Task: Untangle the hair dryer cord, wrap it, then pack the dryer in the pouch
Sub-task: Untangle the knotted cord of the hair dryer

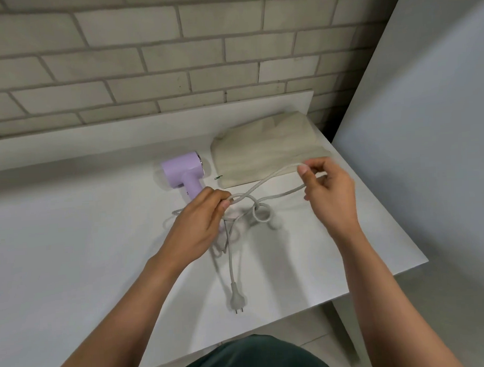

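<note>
**Hair dryer.** The lilac hair dryer (183, 173) lies on its side on the white table (71, 246), near the rear centre. Its handle points toward the person, and the lower end of the handle is hidden behind the left hand (201, 226).

**Pouch.** The beige fabric pouch (264, 151) lies flat on the table just to the right of the dryer, apart from it. Its far end is near the table's rear right corner.

**Cord.** The off-white cord (231, 267) is not wrapped. Two strands run between the hands, raised above the table, and cross near the left hand. Below them the cord forms a small tangled loop (255, 212). From the tangle one strand runs toward the person and ends in the two-pin plug (238, 299), which rests on the table near the front edge.

**Hands.**
- Left hand: fingers curled, pinching the cord between thumb and fingertips just in front of the dryer handle.
- Right hand (330, 190): raised over the near right corner of the pouch, thumb and curled fingers gripping the far ends of the two strands.

**Surroundings.** A pale brick wall (147, 62) stands behind the table and a plain white panel (426, 119) to its right. A dark green garment (251, 357) shows at the lower edge of the view.
</note>
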Action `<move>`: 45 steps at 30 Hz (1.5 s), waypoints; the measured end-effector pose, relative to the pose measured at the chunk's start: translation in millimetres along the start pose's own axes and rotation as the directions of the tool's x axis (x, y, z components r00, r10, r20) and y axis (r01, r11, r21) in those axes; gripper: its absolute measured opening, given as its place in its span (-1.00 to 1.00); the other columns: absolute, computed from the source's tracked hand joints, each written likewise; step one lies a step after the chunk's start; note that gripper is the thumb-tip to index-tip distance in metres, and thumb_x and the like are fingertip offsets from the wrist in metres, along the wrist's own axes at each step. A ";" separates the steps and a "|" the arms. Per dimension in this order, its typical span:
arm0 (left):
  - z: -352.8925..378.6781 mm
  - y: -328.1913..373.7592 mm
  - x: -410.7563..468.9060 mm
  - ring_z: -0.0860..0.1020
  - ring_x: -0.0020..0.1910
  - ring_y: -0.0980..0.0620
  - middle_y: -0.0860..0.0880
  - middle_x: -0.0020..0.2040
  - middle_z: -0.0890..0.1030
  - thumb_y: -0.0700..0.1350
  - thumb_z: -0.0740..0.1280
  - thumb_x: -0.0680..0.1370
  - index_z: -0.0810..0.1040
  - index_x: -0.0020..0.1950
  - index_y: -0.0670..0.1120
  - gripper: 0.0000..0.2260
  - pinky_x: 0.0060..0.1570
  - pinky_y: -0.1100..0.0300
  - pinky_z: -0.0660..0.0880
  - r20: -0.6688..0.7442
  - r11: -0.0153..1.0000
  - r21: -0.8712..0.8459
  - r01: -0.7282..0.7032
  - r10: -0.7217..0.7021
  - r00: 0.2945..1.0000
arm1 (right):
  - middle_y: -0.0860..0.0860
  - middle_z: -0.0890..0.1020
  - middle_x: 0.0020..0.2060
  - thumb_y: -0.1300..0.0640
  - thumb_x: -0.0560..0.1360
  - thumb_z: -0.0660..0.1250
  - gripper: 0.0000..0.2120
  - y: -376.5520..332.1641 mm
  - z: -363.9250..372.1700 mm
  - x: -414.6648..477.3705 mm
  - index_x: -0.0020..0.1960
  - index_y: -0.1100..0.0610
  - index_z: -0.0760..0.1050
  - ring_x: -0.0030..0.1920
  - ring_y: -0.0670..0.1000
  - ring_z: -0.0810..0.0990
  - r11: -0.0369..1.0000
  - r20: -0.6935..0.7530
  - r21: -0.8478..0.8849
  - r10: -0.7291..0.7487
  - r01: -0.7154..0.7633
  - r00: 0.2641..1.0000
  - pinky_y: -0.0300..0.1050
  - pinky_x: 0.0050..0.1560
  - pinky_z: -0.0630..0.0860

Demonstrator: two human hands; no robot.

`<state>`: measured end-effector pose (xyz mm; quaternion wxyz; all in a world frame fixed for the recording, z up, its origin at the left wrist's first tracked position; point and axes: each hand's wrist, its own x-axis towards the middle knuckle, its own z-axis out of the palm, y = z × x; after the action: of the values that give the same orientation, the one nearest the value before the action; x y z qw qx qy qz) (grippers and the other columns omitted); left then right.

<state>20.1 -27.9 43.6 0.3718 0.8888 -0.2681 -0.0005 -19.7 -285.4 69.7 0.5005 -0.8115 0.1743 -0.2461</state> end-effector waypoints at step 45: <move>-15.4 -6.1 12.1 0.58 -0.30 0.17 0.04 -0.28 0.60 -0.06 0.22 0.72 0.59 0.01 0.00 -0.82 -0.20 0.18 0.48 0.025 0.968 -0.207 0.143 -0.141 0.990 | -0.02 0.66 0.20 0.18 0.60 0.31 -0.68 30.3 9.4 -29.5 0.34 0.05 0.58 0.18 0.12 0.58 0.793 0.240 -0.599 0.039 0.116 0.970 0.02 0.08 0.54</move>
<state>36.5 -20.0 53.1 0.4604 0.8618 -0.2041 -0.0598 -39.5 -276.2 32.2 0.2253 -0.9561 0.1658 -0.0872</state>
